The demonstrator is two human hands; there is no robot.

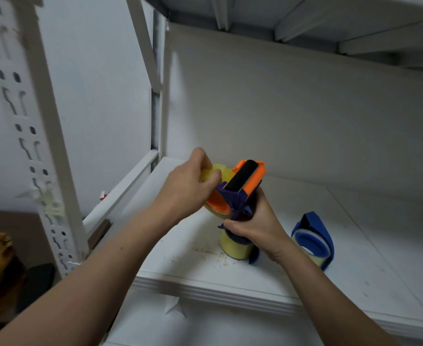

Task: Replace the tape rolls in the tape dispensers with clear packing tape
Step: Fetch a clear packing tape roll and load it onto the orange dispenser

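Orange plastic is forming the body of the tape dispenser (251, 177), which the right hand (253, 222) is clenching by its dark blue handle. The left hand (188, 188), just beside it, is curling its fingers round the clear tape roll (219, 172) at the dispenser's side. Seating the roll well is probably asking for a steady right grip and a straight, square push onto the hub (how far on it is, I cannot tell). The roll is looking translucent and pale yellow.
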